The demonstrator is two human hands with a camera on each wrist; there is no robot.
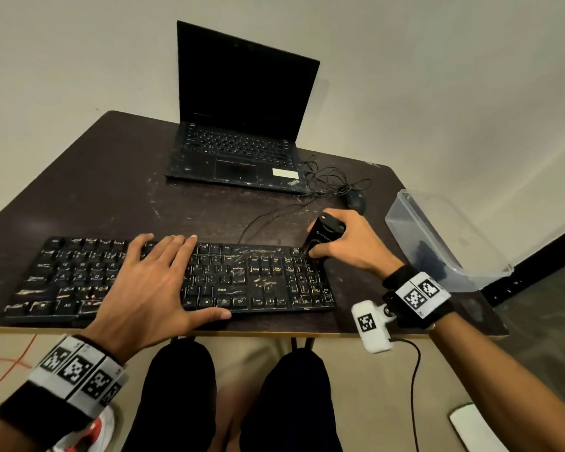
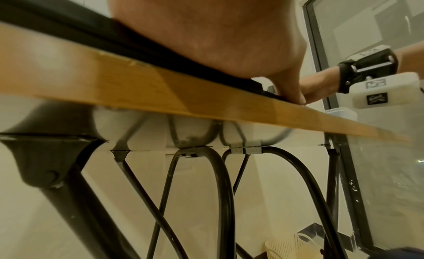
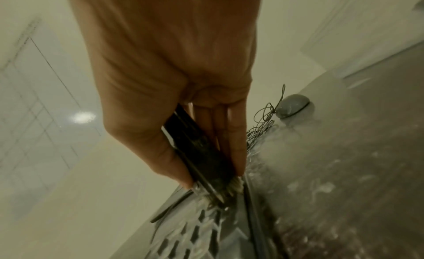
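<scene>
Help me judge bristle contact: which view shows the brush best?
The right wrist view: the brush sits at the centre, bristles down on the keyboard, gripped by the right hand. The head view shows only its black handle, small, bristles hidden. The left wrist view shows none of it.

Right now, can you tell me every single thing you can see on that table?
keyboard: one, black, along the table's near edge, under both hands
brush: one, black handle with pale bristles, tip on the keyboard's far right corner
laptop: one, black, open with a dark screen, far side of the table
mouse: one, dark, right of the laptop
cables: cannot count, black, tangled between laptop and mouse
box: one, clear plastic, at the table's right edge
table: one, dark scratched top
left hand: one, lies flat with spread fingers on the keyboard's middle
right hand: one, grips the brush
</scene>
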